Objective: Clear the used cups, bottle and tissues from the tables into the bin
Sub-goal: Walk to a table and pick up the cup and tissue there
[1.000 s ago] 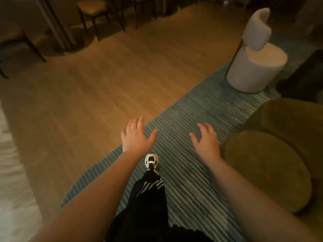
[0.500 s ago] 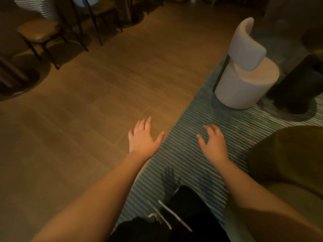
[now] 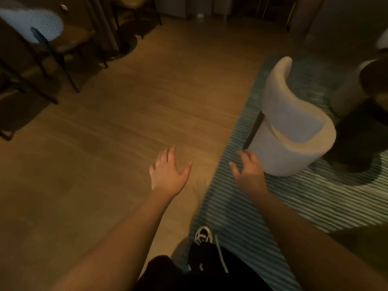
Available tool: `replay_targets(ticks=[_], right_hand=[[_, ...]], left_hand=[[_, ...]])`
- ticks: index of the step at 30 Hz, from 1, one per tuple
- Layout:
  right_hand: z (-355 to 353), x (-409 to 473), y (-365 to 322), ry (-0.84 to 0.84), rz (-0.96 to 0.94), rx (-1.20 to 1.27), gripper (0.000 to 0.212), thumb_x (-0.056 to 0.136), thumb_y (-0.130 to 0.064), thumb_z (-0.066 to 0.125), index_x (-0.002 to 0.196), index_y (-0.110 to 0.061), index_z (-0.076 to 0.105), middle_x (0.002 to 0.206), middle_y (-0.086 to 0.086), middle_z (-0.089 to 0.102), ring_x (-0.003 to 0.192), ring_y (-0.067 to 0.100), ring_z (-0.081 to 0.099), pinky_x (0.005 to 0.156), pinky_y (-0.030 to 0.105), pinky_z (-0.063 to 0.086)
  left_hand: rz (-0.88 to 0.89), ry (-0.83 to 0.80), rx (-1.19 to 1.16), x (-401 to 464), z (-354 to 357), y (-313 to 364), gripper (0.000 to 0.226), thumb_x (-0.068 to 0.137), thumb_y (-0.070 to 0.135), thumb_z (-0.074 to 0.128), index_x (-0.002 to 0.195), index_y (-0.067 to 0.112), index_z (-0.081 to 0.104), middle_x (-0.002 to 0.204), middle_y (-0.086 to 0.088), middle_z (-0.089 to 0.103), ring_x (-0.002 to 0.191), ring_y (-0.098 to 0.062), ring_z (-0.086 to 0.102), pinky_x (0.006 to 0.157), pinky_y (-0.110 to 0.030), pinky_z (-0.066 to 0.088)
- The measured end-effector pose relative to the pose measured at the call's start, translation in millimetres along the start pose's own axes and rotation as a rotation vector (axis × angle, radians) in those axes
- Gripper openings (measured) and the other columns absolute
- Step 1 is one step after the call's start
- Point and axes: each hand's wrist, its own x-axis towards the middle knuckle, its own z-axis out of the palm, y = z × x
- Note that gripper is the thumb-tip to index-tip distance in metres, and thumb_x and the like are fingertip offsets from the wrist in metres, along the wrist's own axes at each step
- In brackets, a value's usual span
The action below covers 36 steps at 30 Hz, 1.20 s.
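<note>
At the upper left of the frame the dark-legged chairs (image 3: 63,45) now sit larger and lower than half a second ago. The left hand (image 3: 168,175) hangs over the wooden floor (image 3: 126,122) at centre, fingers spread and grasping nothing, as before. A white shoe (image 3: 203,236) has come into view at the bottom, at the edge of the striped rug (image 3: 294,196). The right hand (image 3: 248,173), loose and empty, is now just beside the pale round chair (image 3: 294,127) at right. No cups, bottle, tissues or bin show anywhere.
</note>
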Motion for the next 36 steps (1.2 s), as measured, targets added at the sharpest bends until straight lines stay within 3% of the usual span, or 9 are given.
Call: replay_targets(ticks=[8,14,24,36], right_hand=[[-21.5,238.8,-21.8,0.005,0.055,-0.011,0.049,0.094,-0.034,0.054,0.136,-0.011,0.046,0.148,0.015,0.035,0.135,0.031,0.034,0.11,0.043,0.031],[-7.0,458.0,-28.5,0.068,0.079,-0.038,0.05,0.094,-0.034,0.054,0.137,-0.011,0.046,0.148,0.015,0.035,0.136,0.03,0.032,0.111,0.043,0.03],[-42.1,794.1,-52.0,0.174,0.265,-0.087,0.048,0.093,-0.038,0.053,0.135,-0.015,0.047,0.148,0.011,0.036,0.136,0.027,0.033,0.111,0.041,0.03],[-64.1,1193.6,12.9,0.231,0.295,-0.031,0.048,0.092,-0.038,0.054,0.135,-0.016,0.047,0.148,0.011,0.036,0.136,0.028,0.033,0.111,0.041,0.03]], left_hand=[[0.052,-0.04,-0.009,249.9,-0.3,60.6,0.077,0.088,0.066,0.034,0.149,0.021,0.019,0.154,-0.006,0.024,0.139,-0.023,0.023,0.111,-0.049,0.019],[0.109,-0.012,-0.02,487.0,22.3,93.5,0.078,0.087,0.066,0.034,0.149,0.022,0.019,0.154,-0.007,0.023,0.141,-0.022,0.019,0.11,-0.048,0.02],[0.281,-0.045,0.027,844.7,1.6,180.5,0.076,0.088,0.063,0.038,0.149,0.022,0.019,0.156,-0.003,0.023,0.143,-0.018,0.014,0.113,-0.046,0.015],[0.341,-0.077,0.008,1230.5,72.6,325.5,0.077,0.088,0.066,0.033,0.15,0.024,0.016,0.157,-0.002,0.02,0.144,-0.019,0.013,0.114,-0.048,0.013]])
